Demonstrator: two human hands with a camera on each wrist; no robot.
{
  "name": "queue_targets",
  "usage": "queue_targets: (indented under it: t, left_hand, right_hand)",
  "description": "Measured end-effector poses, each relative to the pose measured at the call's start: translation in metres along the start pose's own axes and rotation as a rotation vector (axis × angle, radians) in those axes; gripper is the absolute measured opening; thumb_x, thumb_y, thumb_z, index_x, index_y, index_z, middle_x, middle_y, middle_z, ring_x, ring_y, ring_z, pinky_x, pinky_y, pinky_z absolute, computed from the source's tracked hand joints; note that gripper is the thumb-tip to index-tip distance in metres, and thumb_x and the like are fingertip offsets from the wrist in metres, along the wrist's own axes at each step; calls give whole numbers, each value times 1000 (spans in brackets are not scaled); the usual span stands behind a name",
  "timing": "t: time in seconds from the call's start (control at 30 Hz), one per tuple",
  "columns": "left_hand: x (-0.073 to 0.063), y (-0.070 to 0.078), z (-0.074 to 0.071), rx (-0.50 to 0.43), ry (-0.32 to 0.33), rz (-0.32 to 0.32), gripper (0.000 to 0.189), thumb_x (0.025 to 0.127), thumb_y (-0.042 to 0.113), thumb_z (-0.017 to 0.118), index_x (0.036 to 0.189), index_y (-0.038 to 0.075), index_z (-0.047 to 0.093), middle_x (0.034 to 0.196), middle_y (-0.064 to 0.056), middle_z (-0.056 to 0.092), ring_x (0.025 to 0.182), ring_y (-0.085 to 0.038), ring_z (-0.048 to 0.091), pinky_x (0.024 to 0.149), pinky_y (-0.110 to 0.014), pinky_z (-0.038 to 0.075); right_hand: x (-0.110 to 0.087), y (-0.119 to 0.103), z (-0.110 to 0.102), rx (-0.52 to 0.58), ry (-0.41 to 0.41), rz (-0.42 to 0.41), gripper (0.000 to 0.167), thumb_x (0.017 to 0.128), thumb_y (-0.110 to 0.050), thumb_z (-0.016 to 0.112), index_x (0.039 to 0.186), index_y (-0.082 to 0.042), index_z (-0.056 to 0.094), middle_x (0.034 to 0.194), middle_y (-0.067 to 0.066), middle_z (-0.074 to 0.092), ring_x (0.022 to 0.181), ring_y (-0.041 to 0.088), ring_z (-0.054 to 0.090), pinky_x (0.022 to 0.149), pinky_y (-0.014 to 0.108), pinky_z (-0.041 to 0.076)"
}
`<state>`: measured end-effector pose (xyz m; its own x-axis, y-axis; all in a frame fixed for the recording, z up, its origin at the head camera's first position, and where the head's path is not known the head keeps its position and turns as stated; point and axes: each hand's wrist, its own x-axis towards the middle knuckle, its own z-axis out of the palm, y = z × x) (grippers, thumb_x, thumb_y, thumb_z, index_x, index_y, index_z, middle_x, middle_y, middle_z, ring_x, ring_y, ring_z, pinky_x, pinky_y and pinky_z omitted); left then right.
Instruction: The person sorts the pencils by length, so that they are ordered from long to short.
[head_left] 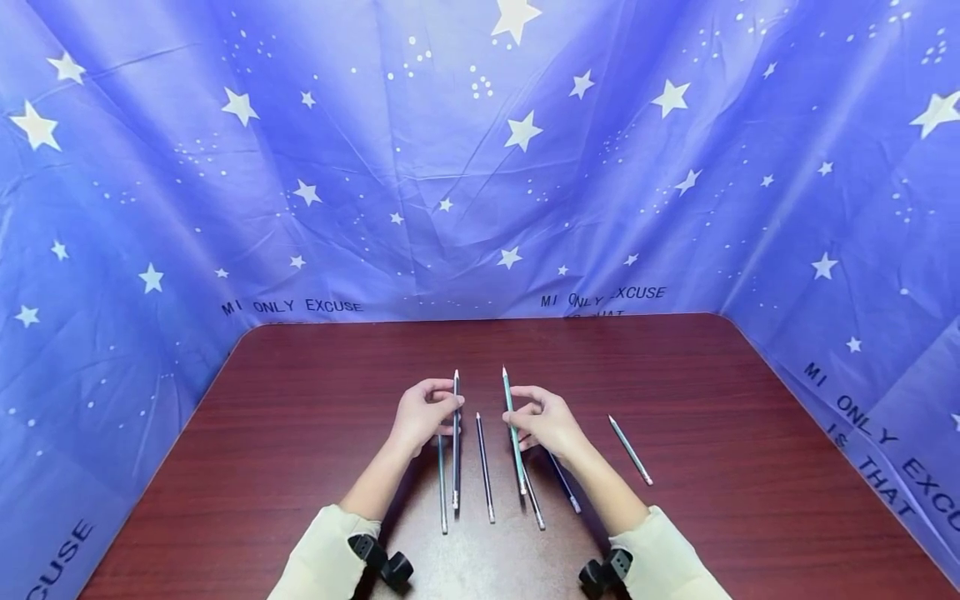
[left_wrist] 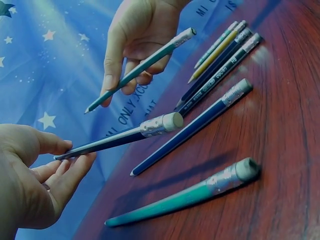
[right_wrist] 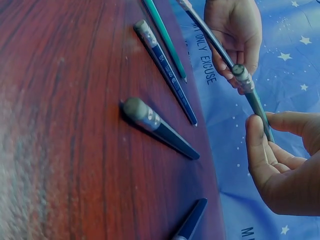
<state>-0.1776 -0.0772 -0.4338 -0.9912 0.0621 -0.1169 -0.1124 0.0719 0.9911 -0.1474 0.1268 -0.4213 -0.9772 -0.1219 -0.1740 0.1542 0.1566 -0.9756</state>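
My left hand (head_left: 422, 414) pinches a dark pencil (head_left: 456, 471) between thumb and fingers, its white eraser end toward me. Opposite it, my right hand (head_left: 553, 427) pinches a green pencil (head_left: 516, 450) the same way. Both are raised above the table, points facing away. Beneath the left hand lies another green pencil (head_left: 442, 492), partly hidden. Between the hands rests a navy pencil (head_left: 485, 471). Under the right hand are a black pencil (head_left: 535, 502) and a dark blue pencil (head_left: 566, 485), both partly covered. The left wrist view also shows a yellow pencil (left_wrist: 217, 52).
A light green pencil (head_left: 630, 450) lies apart on the right side of the reddish-brown wooden table (head_left: 720, 392). Blue star-printed cloth (head_left: 450, 167) hangs behind and along both sides. A black wrist camera (head_left: 382, 562) sits at the left cuff.
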Motion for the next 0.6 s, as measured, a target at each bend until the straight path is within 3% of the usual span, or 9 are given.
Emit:
queue_targets:
  t: [0.6]
  left_hand:
    - [9, 3, 9, -21, 9, 24, 37, 80, 7, 69, 115, -1, 59, 87, -8, 66, 62, -11, 63, 54, -32, 58]
  right_hand:
    - [-1, 2, 2, 15, -17, -17, 51, 83, -4, 66, 130, 1, 48, 77, 8, 64, 54, 11, 55, 51, 28, 54]
